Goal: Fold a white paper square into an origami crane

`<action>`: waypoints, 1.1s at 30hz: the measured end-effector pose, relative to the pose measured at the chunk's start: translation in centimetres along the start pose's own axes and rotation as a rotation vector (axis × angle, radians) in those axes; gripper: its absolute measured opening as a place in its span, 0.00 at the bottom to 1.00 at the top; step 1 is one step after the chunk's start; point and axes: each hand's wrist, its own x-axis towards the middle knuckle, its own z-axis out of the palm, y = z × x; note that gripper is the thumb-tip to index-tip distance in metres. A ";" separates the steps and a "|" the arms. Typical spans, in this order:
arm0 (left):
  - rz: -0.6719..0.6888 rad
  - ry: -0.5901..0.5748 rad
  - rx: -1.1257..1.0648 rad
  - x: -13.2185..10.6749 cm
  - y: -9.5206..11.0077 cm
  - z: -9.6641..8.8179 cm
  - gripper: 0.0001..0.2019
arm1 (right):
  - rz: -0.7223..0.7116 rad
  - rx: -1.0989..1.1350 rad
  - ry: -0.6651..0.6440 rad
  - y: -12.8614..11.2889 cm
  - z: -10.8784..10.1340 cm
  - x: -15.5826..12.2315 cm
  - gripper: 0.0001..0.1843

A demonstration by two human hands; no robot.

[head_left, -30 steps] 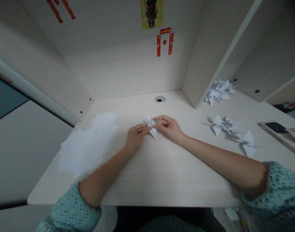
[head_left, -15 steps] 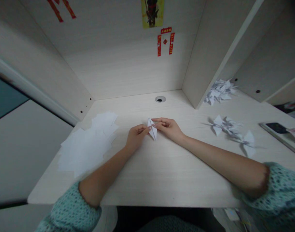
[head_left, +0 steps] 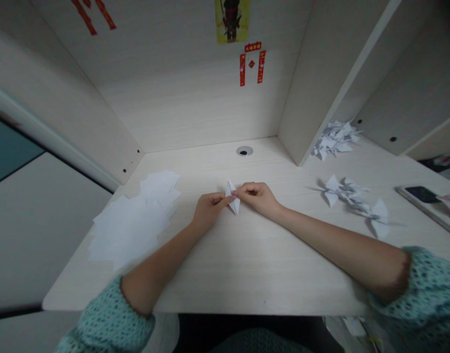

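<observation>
A small folded white paper piece (head_left: 231, 197) stands between my two hands at the middle of the pale wooden desk (head_left: 247, 264). My left hand (head_left: 208, 210) pinches its left side with curled fingers. My right hand (head_left: 257, 197) pinches its right side, fingers closed on the fold. Both forearms are bare, with teal knitted sleeves pushed up near the desk's front edge.
A spread of flat white paper sheets (head_left: 132, 220) lies at the left. Folded paper cranes (head_left: 352, 198) lie at the right, with a heap of more cranes (head_left: 333, 138) in the shelf nook behind. A dark phone (head_left: 425, 194) rests at the far right. A cable hole (head_left: 244, 151) sits at the back.
My right hand's fingers have curled in tighter on the paper piece. The piece has tilted slightly and sits a little lower between the hands.
</observation>
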 end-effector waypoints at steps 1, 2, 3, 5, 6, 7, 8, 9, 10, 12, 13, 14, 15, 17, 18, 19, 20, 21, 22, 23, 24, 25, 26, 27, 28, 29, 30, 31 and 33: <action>-0.002 -0.001 -0.005 0.0 0.0 0.0 0.20 | 0.004 0.001 -0.011 0.0 -0.1 0.0 0.17; -0.004 -0.005 -0.014 0.1 0.0 0.0 0.20 | 0.010 0.003 -0.022 0.0 -0.1 0.1 0.17; -0.007 -0.014 -0.026 0.1 0.0 -0.1 0.20 | 0.014 0.008 -0.033 0.0 -0.2 0.1 0.17; -0.011 -0.038 -0.048 0.1 0.1 -0.1 0.20 | 0.008 0.026 -0.055 0.0 -0.3 0.2 0.17; -0.010 -0.057 -0.057 0.1 0.1 -0.1 0.20 | -0.002 0.034 -0.066 0.0 -0.3 0.2 0.16; -0.004 -0.078 -0.063 0.1 0.2 -0.1 0.19 | -0.012 0.037 -0.080 0.0 -0.4 0.2 0.16; 0.005 -0.101 -0.063 0.0 0.3 -0.1 0.19 | -0.019 0.033 -0.094 0.0 -0.3 0.2 0.15; 0.014 -0.125 -0.054 0.0 0.4 -0.1 0.19 | -0.018 0.024 -0.109 0.0 -0.3 0.2 0.15; 0.022 -0.146 -0.037 -0.1 0.5 -0.1 0.20 | -0.008 0.016 -0.119 0.0 -0.3 0.1 0.15; 0.033 -0.177 -0.001 -0.2 0.7 -0.1 0.21 | 0.023 0.016 -0.123 0.0 -0.2 0.1 0.17; 0.035 -0.188 0.007 -0.2 0.8 -0.1 0.21 | 0.036 0.024 -0.120 0.0 -0.2 0.1 0.18; 0.039 -0.198 0.005 -0.2 0.8 -0.1 0.21 | 0.046 0.034 -0.113 -0.1 -0.2 0.0 0.19; 0.045 -0.204 -0.005 -0.2 0.9 -0.1 0.21 | 0.050 0.044 -0.106 -0.1 -0.2 0.0 0.19; 0.054 -0.208 -0.025 -0.1 0.7 -0.1 0.20 | 0.060 0.067 -0.102 -0.2 -0.2 0.0 0.19; 0.057 -0.208 -0.029 -0.1 0.6 -0.1 0.19 | 0.072 0.084 -0.103 -0.3 -0.2 0.0 0.18; 0.058 -0.208 -0.026 -0.1 0.5 0.0 0.19 | 0.088 0.103 -0.104 -0.3 -0.3 0.0 0.17; 0.056 -0.211 -0.017 -0.1 0.4 0.0 0.19 | 0.106 0.120 -0.104 -0.3 -0.3 0.0 0.16; 0.055 -0.214 -0.005 0.0 0.3 0.0 0.19 | 0.122 0.134 -0.100 -0.3 -0.3 0.0 0.15; 0.056 -0.216 0.007 0.0 0.2 0.0 0.19 | 0.135 0.144 -0.093 -0.3 -0.3 0.0 0.15; 0.060 -0.216 0.015 0.0 0.2 -0.1 0.19 | 0.144 0.149 -0.084 -0.2 -0.3 0.1 0.15; 0.067 -0.215 0.019 0.0 0.1 -0.1 0.19 | 0.149 0.149 -0.078 -0.2 -0.3 0.1 0.15; 0.074 -0.212 0.018 0.0 0.2 -0.1 0.19 | 0.150 0.149 -0.074 -0.2 -0.4 0.1 0.15; 0.079 -0.211 0.014 0.0 0.3 -0.1 0.19 | 0.148 0.151 -0.073 -0.2 -0.4 0.1 0.16; 0.080 -0.211 0.012 0.0 0.4 -0.1 0.19 | 0.144 0.155 -0.073 -0.2 -0.4 0.1 0.16; 0.078 -0.213 0.013 -0.1 0.5 -0.1 0.20 | 0.140 0.161 -0.075 -0.2 -0.4 0.1 0.16; 0.075 -0.214 0.017 -0.1 0.6 -0.1 0.20 | 0.139 0.168 -0.075 -0.2 -0.4 0.1 0.17; 0.072 -0.215 0.023 -0.1 0.7 -0.1 0.20 | 0.140 0.172 -0.074 -0.1 -0.4 0.1 0.17; 0.071 -0.215 0.031 -0.2 0.8 -0.1 0.20 | 0.143 0.174 -0.069 -0.1 -0.5 0.1 0.17; 0.073 -0.212 0.046 -0.2 0.9 -0.1 0.21 | 0.154 0.185 -0.036 0.0 -0.5 0.2 0.15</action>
